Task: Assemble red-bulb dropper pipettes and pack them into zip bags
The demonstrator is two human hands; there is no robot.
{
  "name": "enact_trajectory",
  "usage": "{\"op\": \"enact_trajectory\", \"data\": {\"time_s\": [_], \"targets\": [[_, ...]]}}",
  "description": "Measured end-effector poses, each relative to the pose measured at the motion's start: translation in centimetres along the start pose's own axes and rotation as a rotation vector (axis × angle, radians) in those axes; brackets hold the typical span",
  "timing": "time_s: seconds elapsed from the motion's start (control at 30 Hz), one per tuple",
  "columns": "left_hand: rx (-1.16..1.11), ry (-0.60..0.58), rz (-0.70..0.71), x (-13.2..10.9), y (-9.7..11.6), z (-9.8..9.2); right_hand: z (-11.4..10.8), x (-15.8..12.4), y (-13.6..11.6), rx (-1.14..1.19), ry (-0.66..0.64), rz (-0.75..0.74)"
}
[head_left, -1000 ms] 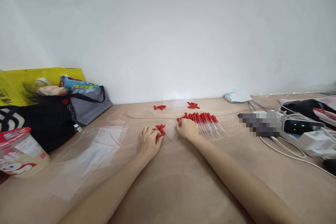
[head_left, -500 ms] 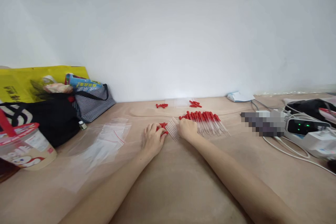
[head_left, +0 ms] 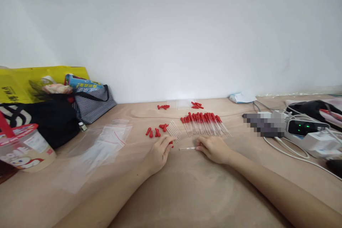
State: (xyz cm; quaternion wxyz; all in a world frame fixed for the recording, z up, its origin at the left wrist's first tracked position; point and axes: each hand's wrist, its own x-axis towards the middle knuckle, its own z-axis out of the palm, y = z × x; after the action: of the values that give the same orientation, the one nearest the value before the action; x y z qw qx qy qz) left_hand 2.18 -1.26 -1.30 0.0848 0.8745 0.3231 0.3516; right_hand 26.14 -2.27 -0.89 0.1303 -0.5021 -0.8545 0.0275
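Observation:
Between the fingertips of my left hand is a red rubber bulb, mostly covered by the fingers. My right hand pinches a clear glass dropper tube, which points left toward the bulb with a gap between them. Just beyond my hands lie several bare tubes side by side. Loose red bulbs are scattered to their left. A row of droppers with red bulbs fitted lies beyond my right hand, bulbs toward the wall.
By the wall are more red bulbs and a clear bag. Plastic zip bags spread at left, near a drink cup and a striped bag. A power strip with cables occupies the right.
My right hand has left the row and come nearer, now holding a tube. My left hand has drawn back from the loose bulbs with one bulb in its fingers.

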Motion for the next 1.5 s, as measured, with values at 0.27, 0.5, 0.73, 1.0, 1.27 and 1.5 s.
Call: {"op": "enact_trajectory", "data": {"time_s": [0.27,0.5,0.73,1.0,1.27,1.5], "targets": [[0.01,-0.125,-0.166,-0.3,0.2,-0.9,0.8,0.7,-0.5,0.196,0.165,-0.02],[0.011,-0.128,-0.165,0.0,-0.1,-0.6,2.2,1.2,-1.3,0.245,0.178,-0.033],[-0.031,-0.101,-0.196,0.3,-0.4,-0.3,2.8,1.3,-1.7,0.357,0.198,0.022],[-0.087,-0.137,-0.208,0.4,0.2,-0.1,2.5,1.3,-3.1,0.595,0.174,0.029],[-0.118,-0.131,-0.146,0.4,0.0,-0.1,2.4,1.4,-3.0,0.533,0.138,-0.02],[-0.089,-0.144,-0.1,0.3,0.3,-0.3,2.4,1.2,-2.9,0.384,0.132,-0.042]]}}
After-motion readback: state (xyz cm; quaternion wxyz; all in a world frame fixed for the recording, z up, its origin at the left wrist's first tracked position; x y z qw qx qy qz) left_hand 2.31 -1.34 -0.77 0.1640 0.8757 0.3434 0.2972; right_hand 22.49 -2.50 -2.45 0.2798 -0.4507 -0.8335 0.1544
